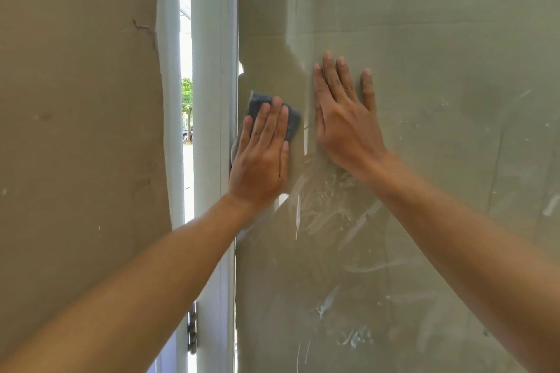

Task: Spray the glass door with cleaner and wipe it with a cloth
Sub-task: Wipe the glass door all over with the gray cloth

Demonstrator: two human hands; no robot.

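Both hands are flat on the glass door [424,160], fingers straight, nothing gripped. The left hand [260,157] presses a dark grey cloth [292,123] against the pane right by its left edge. The right hand [345,127] is spread bare on the glass just beside it, bracing I'd guess.

Whitish smears [330,215] run below and to the right of the hands, so I'd say the wiping is far from done. To do this bit well, I'd keep the palm weight on the cloth, work in overlapping strokes from the edge down into that streaky patch, and refold to a clean face once it loads up. That bare palm will likely leave prints, so its spot wants a wipe too.

As for containers, no spray bottle or bucket is in view, so I can't say how much cleaner is left.

Further out, a white frame [212,130] sits left of the pane, with a hinge [192,330] low down and a narrow gap [186,100] showing a tree outside. The brown surface [75,130] at far left could be wall or a covered pane, hard to tell.
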